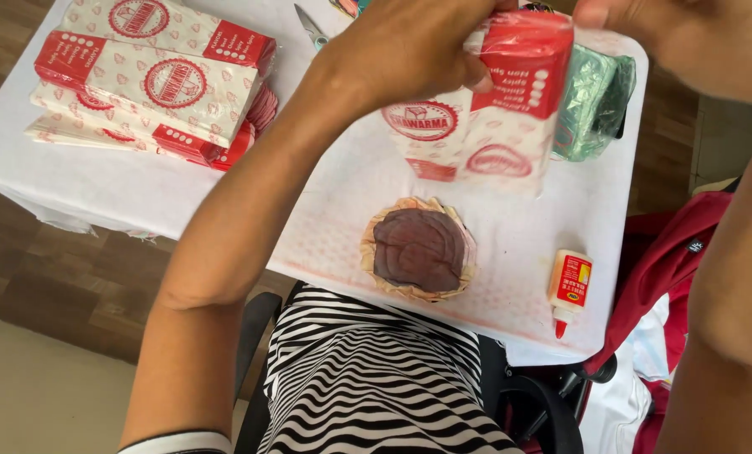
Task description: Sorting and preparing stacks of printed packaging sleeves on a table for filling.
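Note:
My left hand [409, 46] grips the top of a red and white paper bag [477, 109] held up above the white table [124, 189]. My right hand [695, 38] is at the bag's upper right corner, touching its red edge. Below the bag, a round brown pad in a crinkled tan wrapper [419, 250] lies on the table near the front edge. A small white glue bottle with a red tip [568, 290] lies to its right.
A stack of flat red and white paper bags [153, 80] sits at the table's far left. A crumpled green foil packet [596, 101] lies behind the held bag, scissors [311, 27] at the far edge. Red cloth [674, 261] hangs at right, beside a black chair.

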